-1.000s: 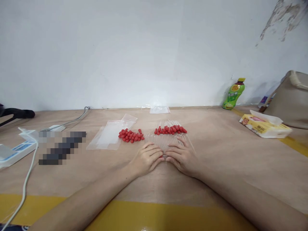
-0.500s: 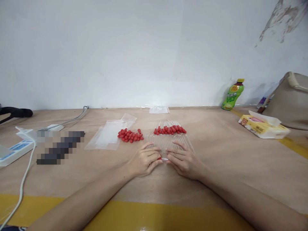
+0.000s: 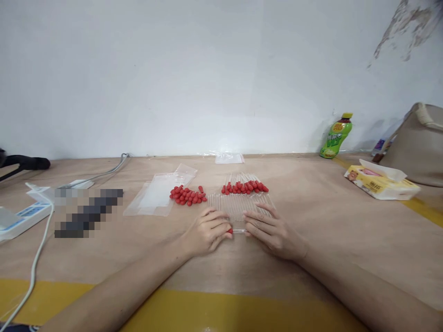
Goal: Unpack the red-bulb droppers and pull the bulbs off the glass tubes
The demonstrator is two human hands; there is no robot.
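Between my two hands lies a clear glass dropper tube (image 3: pixel 238 231), held level just above the table. My left hand (image 3: pixel 207 231) pinches a red rubber bulb (image 3: pixel 230 230) at the tube's left end. How far the tube sits inside the bulb is hidden by my fingers. My right hand (image 3: pixel 273 231) has its fingers closed on the tube's right end. Just beyond my hands is a row of bare glass tubes (image 3: pixel 235 206). Farther back lie several droppers with red bulbs (image 3: pixel 247 186). A pile of loose red bulbs (image 3: pixel 187 196) rests to the left.
Flat clear plastic bags (image 3: pixel 154 196) lie left of the bulb pile, and another bag (image 3: pixel 229 159) is by the wall. A power strip (image 3: pixel 31 214) with cables sits far left. On the right are a green bottle (image 3: pixel 335 138), a tissue box (image 3: pixel 380 182) and a beige bag (image 3: pixel 413 143).
My right hand has shifted slightly right, away from my left hand, so more of the glass tube shows between them. The left hand stays nearly still.
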